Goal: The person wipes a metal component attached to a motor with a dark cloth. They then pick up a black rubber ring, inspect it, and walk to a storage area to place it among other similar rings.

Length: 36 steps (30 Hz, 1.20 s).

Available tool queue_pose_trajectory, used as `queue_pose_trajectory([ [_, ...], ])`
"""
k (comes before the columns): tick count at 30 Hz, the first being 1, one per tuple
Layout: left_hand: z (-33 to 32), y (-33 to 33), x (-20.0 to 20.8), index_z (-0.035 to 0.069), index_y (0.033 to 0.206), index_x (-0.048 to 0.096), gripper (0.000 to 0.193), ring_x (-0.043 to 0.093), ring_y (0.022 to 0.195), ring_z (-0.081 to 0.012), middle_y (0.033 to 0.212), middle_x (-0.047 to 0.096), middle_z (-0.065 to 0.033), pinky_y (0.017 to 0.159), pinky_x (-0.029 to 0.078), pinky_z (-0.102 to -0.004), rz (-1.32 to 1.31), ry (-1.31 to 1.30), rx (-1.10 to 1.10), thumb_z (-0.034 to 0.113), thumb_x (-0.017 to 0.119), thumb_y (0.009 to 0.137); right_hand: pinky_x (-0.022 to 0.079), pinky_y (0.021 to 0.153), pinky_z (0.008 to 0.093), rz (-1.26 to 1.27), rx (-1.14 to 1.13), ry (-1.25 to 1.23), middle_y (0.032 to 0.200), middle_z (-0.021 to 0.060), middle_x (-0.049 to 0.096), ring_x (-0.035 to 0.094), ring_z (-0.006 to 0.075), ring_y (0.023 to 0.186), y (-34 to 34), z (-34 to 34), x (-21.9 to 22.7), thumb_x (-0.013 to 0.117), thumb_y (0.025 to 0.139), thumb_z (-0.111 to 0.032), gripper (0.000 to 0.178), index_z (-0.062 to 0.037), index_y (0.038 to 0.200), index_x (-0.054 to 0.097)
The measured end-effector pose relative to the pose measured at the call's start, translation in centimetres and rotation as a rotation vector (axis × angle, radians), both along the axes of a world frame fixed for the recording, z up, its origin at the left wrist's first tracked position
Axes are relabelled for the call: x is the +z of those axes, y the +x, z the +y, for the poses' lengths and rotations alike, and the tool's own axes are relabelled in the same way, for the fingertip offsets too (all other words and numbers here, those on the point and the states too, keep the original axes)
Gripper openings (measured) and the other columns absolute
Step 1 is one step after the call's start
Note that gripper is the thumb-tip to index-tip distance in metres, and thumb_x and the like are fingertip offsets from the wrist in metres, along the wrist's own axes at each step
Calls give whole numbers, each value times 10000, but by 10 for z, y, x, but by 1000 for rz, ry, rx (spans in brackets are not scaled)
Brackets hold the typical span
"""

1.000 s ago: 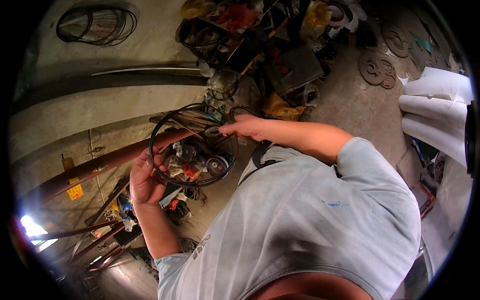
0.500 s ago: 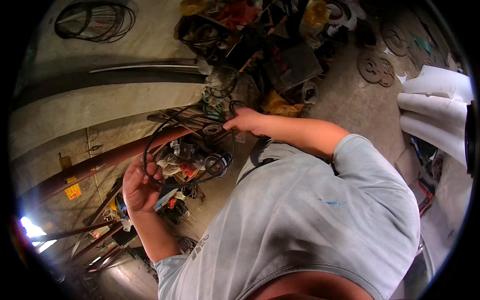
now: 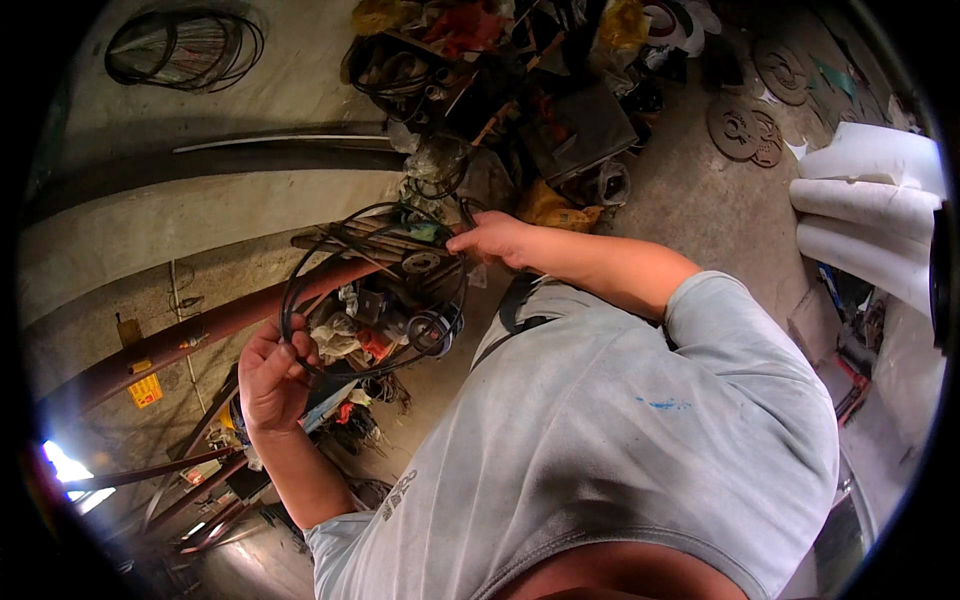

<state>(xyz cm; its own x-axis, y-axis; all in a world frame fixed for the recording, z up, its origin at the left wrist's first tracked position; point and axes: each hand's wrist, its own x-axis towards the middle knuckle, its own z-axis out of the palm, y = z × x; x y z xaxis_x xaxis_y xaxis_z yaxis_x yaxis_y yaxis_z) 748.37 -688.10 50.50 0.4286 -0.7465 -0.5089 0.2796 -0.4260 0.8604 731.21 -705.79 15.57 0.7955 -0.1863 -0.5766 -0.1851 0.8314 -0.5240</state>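
A thin black cable [image 3: 350, 376], bent into a wide loop of a few turns, hangs in the air between my hands. My left hand [image 3: 275, 375] grips its left side, thumb and fingers closed round the strands. At the loop's upper right, my right hand [image 3: 490, 238] is closed on the cable, and a short bend of it sticks up past the fingers. Whether it is an electric cable or a thin hose, I cannot tell.
Below the loop runs a reddish-brown beam [image 3: 235, 312], with cluttered scrap and bags beyond it. A bundle of coiled wire [image 3: 185, 48] lies at the far left. Round metal plates [image 3: 735, 128] rest on the floor, and white rolls [image 3: 865, 205] stand at the right.
The loop has opened a little wider, its turns spreading apart at the top and left. My left hand has moved slightly left, while the right hand stays nearly in place.
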Motion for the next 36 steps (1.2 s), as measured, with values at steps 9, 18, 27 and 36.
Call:
queue_pose_trajectory([
  [9,-10,-4,8,-38,1261,599,490,612,804,-147,936,648,-54,764,518,-268,-139,40,-73,175,798,867,368,549,316,-133,-44,116,1058,35,681,471,114,631,-2,3,-4,810,889,-200,397,-75,1192,587],
  [18,-3,8,21,-39,1249,617,453,624,806,-153,927,686,-65,742,508,-263,-240,43,-88,152,778,871,349,559,280,-197,-64,151,1022,5,710,412,82,608,-13,-6,20,727,958,-199,256,-115,1158,591],
  [27,2,7,36,-72,1260,591,489,569,823,-144,926,636,-52,731,478,-240,-214,-88,-36,177,786,887,366,542,289,-68,-112,171,929,-6,687,439,94,610,-19,-9,4,742,938,-187,281,-117,1172,603],
  [36,-2,2,39,-66,1284,580,481,562,828,-159,925,623,-49,766,474,-275,-193,-89,-87,191,755,916,326,521,281,-85,-66,177,937,26,741,404,85,529,-20,-2,0,745,938,-163,355,-79,1214,539],
])
